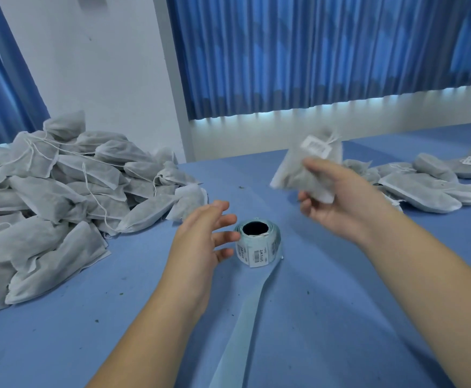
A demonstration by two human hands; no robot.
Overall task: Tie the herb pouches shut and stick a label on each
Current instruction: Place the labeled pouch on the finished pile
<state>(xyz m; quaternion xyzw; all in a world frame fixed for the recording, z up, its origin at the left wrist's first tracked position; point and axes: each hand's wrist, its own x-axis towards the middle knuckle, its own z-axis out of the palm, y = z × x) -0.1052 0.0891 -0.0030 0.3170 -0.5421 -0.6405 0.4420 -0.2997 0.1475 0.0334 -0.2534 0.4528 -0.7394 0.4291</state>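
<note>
Right hand (340, 200) grips a soft grey mesh pouch (290, 172) raised over the blue cloth (326, 303). Its neck appears tied, though blurred, and it bears a white rectangular label (315, 147). Left hand (200, 236) is empty, fingers spread, beside the cylindrical label roll (258, 243). More pouches lie in a heap (46, 197) at left.

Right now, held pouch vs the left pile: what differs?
The held pouch carries a white label; the left pile shows none. The held pouch is up in the right hand; the left pile lies heaped on the table. Both are grey-white fabric with drawstrings.
</note>
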